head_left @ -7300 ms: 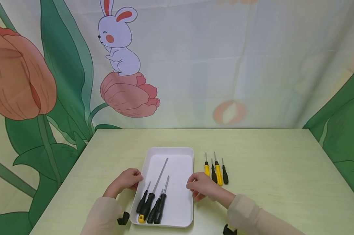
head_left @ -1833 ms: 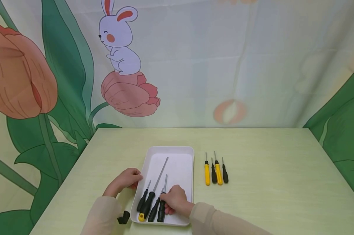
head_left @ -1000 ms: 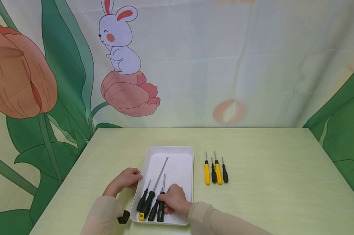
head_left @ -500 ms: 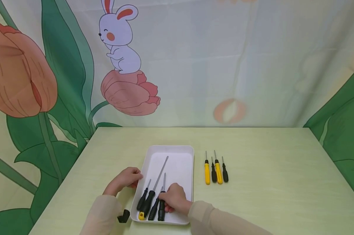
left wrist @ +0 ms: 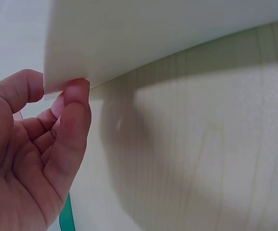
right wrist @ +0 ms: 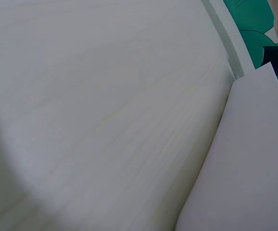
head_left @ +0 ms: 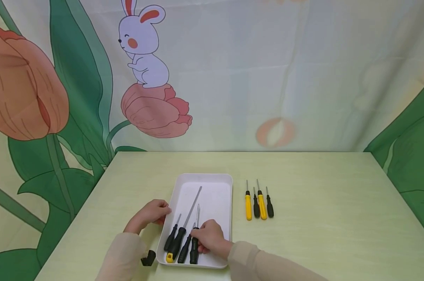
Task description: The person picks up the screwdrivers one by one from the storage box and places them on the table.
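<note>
A white tray (head_left: 217, 187) lies on the table with several black-handled screwdrivers in its lower left part. My left hand (head_left: 152, 212) pinches the tray's left rim; in the left wrist view, thumb and fingers of the left hand (left wrist: 47, 130) are on either side of the tray wall (left wrist: 143, 38). My right hand (head_left: 211, 235) reaches over the tray and grips the rightmost screwdriver (head_left: 194, 255) near the top of its handle. Beside it lie a shorter black screwdriver (head_left: 184, 249), a long one with a yellow handle end (head_left: 178, 242), and a small black one (head_left: 170, 239).
Right of the tray several screwdrivers stand in a row on the table, among them a yellow one (head_left: 248, 207) and a small black one (head_left: 269, 207). The right wrist view shows mostly table top and the tray's outer wall (right wrist: 244, 159). A printed curtain (head_left: 226, 78) hangs behind.
My right hand has left the tray's right rim and now grips the rightmost screwdriver inside, which has shifted slightly away from me in the last half second. My left hand stays at the rim.
</note>
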The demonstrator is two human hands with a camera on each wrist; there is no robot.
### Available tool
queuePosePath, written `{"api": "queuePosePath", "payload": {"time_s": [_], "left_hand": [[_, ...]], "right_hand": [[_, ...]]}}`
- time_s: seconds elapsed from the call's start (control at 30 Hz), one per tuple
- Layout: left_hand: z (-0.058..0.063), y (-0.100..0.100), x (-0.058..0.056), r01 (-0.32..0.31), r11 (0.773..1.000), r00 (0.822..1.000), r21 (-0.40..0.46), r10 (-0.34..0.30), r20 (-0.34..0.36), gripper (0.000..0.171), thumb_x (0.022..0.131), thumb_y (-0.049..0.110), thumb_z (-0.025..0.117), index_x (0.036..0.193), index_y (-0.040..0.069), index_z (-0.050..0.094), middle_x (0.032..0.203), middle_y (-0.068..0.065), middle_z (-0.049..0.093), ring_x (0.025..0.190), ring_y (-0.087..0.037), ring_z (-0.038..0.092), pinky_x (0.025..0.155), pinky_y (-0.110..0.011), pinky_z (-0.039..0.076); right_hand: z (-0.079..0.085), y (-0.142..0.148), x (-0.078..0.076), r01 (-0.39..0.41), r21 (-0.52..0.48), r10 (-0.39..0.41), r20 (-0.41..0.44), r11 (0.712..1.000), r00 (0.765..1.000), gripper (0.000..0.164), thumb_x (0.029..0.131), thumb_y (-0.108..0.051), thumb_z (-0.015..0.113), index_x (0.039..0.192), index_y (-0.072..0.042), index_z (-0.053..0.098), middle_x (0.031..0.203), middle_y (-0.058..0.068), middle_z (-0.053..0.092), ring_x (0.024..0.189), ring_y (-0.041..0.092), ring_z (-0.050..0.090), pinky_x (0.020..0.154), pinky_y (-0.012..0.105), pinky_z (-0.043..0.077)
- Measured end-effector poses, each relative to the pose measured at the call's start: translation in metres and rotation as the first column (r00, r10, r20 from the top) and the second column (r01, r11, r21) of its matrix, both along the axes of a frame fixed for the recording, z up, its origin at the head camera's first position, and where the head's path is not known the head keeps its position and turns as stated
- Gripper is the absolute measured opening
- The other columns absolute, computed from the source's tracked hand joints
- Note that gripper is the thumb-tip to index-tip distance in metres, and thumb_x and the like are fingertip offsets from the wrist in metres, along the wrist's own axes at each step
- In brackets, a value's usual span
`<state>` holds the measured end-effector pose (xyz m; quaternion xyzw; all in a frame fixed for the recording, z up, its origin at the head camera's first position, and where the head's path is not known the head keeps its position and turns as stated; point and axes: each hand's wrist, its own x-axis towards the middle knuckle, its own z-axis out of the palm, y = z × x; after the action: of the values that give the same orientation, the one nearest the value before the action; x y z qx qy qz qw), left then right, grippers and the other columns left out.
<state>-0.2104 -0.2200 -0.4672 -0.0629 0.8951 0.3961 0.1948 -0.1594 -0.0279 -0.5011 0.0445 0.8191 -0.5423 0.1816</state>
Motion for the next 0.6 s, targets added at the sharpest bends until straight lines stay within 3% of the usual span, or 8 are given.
{"api": "queuePosePath", "payload": {"time_s": [0.3,0.6], "left_hand": [[0.0002,-0.0005,0.0002,0.008,1.000,1.000,0.001,-0.008,-0.001,0.015,0.086,0.012,0.050,0.087,-0.002,0.053,0.073,-0.008,0.055,0.060,-0.016,0.052,0.057,-0.028,0.047],[0.0012,-0.0007,0.0006,0.008,1.000,1.000,0.004,-0.008,0.000,0.015,0.086,0.013,0.050,0.087,-0.002,0.053,0.073,-0.008,0.054,0.060,-0.016,0.052,0.057,-0.027,0.047]], "right_hand": [[-0.0005,-0.0004,0.0003,-0.011,0.041,0.013,-0.039,0.999,0.999,0.017,0.070,-0.019,0.059,0.059,-0.008,0.052,0.034,-0.006,0.040,0.026,0.002,0.037,0.029,0.016,0.030],[0.0077,0.0008,0.0025,-0.023,0.012,0.024,-0.036,1.000,0.999,0.016,0.072,-0.019,0.055,0.061,-0.010,0.047,0.037,-0.004,0.039,0.028,0.004,0.035,0.029,0.017,0.028]]}}
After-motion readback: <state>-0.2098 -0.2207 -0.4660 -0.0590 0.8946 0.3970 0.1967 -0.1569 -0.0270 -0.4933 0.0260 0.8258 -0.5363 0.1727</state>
